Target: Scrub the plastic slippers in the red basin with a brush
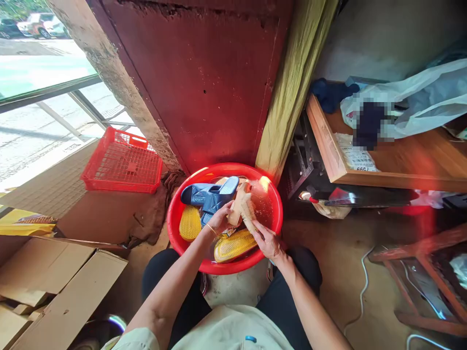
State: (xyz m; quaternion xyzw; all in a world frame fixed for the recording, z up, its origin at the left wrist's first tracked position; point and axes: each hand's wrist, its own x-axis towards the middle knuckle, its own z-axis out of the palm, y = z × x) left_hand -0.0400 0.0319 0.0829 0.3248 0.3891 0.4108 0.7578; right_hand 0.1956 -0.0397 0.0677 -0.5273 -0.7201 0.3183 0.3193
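Observation:
A red plastic basin (280,214) with water in it stands in front of me, between my knees. Over it, my left hand (219,219) is closed on a beige slipper (238,200). My right hand (269,241) grips the near end of a pale scrub brush (248,213), whose bristles lie against the slipper. Blue slippers (215,195) rest in the left part of the basin. One yellow slipper (190,224) lies sole up below them, and another yellow slipper (235,246) is at the near side, under my hands.
Behind the basin rises a dark red door (204,87). A red plastic crate (122,160) sits to the left, with cardboard boxes (47,265) nearer me. On the right are a wooden tray-like tabletop (419,165), a wooden stool (430,257) and a white cable (363,287) on the floor.

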